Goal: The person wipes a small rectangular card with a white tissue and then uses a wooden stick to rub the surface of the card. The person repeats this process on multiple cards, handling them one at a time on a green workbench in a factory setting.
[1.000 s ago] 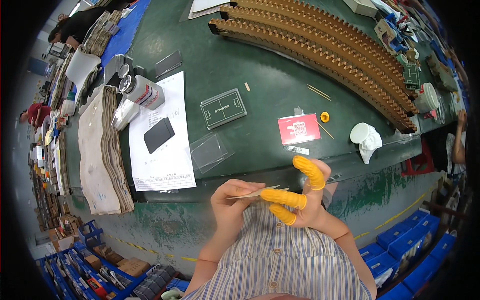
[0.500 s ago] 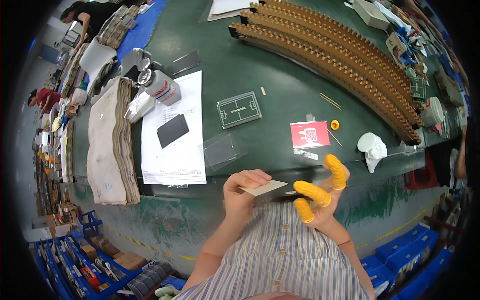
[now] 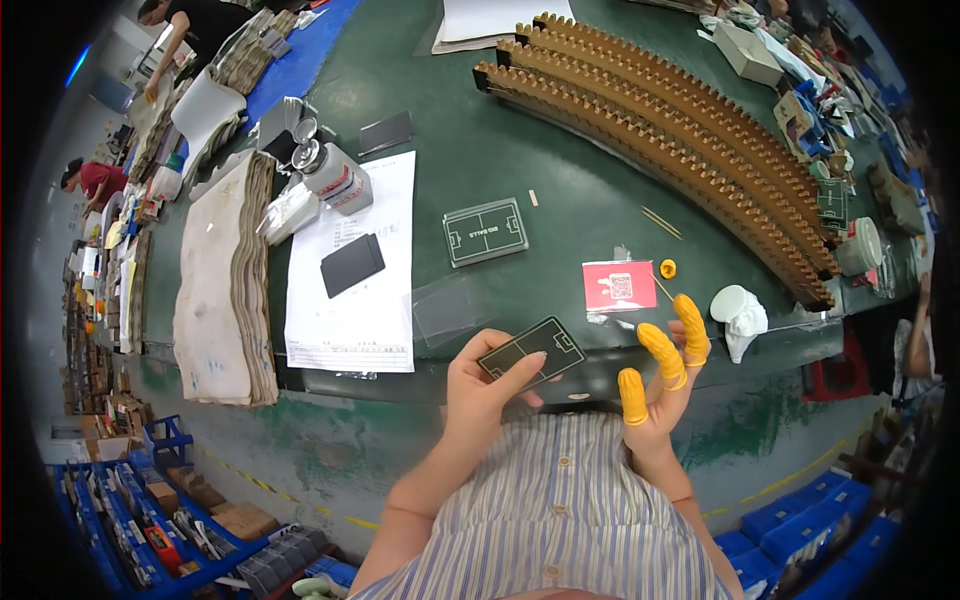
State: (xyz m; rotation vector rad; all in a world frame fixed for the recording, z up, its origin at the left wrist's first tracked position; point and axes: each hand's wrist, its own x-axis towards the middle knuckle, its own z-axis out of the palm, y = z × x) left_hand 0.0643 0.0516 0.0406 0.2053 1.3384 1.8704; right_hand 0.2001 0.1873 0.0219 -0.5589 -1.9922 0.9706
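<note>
Between the thumb and fingers of my left hand (image 3: pixel 482 385) is a dark card (image 3: pixel 533 352) printed with a pale pitch outline, held over the table's near edge. My right hand (image 3: pixel 662 385) is apart from it, holding nothing, its fingers spread. Yellow finger cots (image 3: pixel 661 352) cover three of its digits. Beyond that hand lie a red card with a square code (image 3: pixel 618 287), a small yellow roll (image 3: pixel 668 268) and thin wooden sticks (image 3: pixel 661 223). Farther left sits a stack of the same pitch-printed cards (image 3: pixel 487 232), with a clear plastic sleeve (image 3: pixel 447 310) nearer me.
Long slotted wooden racks (image 3: pixel 660 140) curve across the far right. To the left, a printed sheet (image 3: pixel 350 325) carries black cards (image 3: pixel 352 266) and a grey bottle (image 3: pixel 335 180), beside a thick board stack (image 3: pixel 222 290). A white cloth bundle (image 3: pixel 742 322) rests at right. Other people work at far left.
My left hand has turned the card from its pale side to its dark pitch-printed face. My right hand has shifted slightly to the right, fingers more upright.
</note>
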